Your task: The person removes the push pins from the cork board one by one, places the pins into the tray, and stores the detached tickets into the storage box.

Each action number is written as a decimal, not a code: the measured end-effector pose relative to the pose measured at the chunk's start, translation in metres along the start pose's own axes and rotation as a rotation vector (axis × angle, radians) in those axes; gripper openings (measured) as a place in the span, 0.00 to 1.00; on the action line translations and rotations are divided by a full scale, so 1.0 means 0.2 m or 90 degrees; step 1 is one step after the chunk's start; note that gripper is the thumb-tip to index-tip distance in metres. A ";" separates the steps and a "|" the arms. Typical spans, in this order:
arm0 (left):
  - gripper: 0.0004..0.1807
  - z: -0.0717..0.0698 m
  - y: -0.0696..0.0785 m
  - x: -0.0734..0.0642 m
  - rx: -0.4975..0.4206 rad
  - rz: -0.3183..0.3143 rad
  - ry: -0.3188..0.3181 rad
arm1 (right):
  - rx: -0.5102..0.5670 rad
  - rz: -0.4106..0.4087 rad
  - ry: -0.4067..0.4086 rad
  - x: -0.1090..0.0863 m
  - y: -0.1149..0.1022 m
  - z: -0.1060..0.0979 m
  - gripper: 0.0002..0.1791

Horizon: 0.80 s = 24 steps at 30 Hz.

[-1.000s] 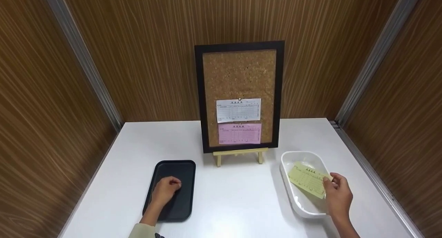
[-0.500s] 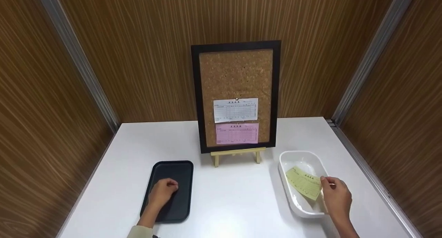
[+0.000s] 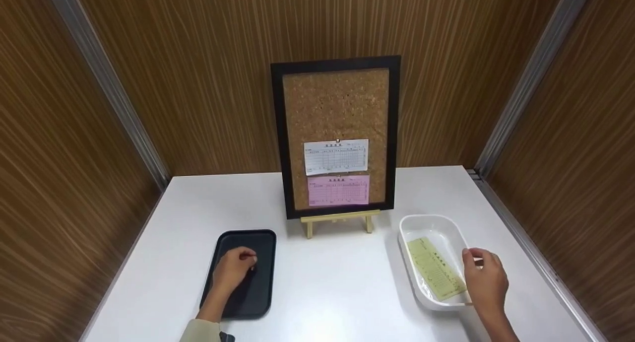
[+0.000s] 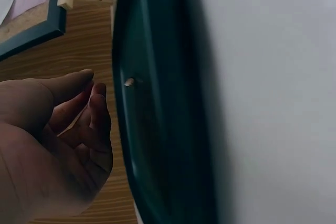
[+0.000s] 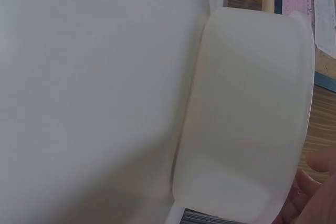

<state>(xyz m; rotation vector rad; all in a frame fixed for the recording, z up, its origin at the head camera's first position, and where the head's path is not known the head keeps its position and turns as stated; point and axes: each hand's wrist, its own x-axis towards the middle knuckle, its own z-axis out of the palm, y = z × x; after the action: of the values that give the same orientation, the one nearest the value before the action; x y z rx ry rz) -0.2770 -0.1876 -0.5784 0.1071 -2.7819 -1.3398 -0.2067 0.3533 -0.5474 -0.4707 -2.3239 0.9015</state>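
Over the black tray (image 3: 268, 282), my left hand (image 3: 232, 268) has its thumb and fingertips slightly apart, holding nothing. A small pin-like piece (image 4: 129, 82) shows just off the fingertips, against the tray, in the left wrist view. My right hand (image 3: 486, 280) is at the right rim of the white tub (image 3: 429, 302), its thumb and fingers parted around nothing. Inside the tub lies a yellow printed slip (image 3: 436, 270), slanted, apart from the right fingers. In the right wrist view the tub's outer wall hides the slip.
A black-framed corkboard (image 3: 337, 103) stands on a small wooden easel (image 3: 342, 217) at the back. Pinned to it are a white slip (image 3: 336, 157) and, below, a pink slip (image 3: 339, 190). Wood-grain walls (image 3: 223, 84) enclose the white table (image 3: 332, 277) on three sides.
The right hand has let go of the yellow slip, which has turned and dropped into the tub. The left fingertips have parted, and a small piece shows below them.
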 end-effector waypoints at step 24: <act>0.10 0.09 0.54 0.09 -0.070 0.088 0.031 | 0.123 -0.107 0.005 0.12 -0.29 0.12 0.17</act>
<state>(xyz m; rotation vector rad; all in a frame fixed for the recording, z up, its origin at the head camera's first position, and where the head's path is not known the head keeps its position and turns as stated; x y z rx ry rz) -0.3004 -0.1080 -0.5038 -0.0546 -2.6155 -1.4304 -0.2456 0.3123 -0.5108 -0.1945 -2.2029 1.0268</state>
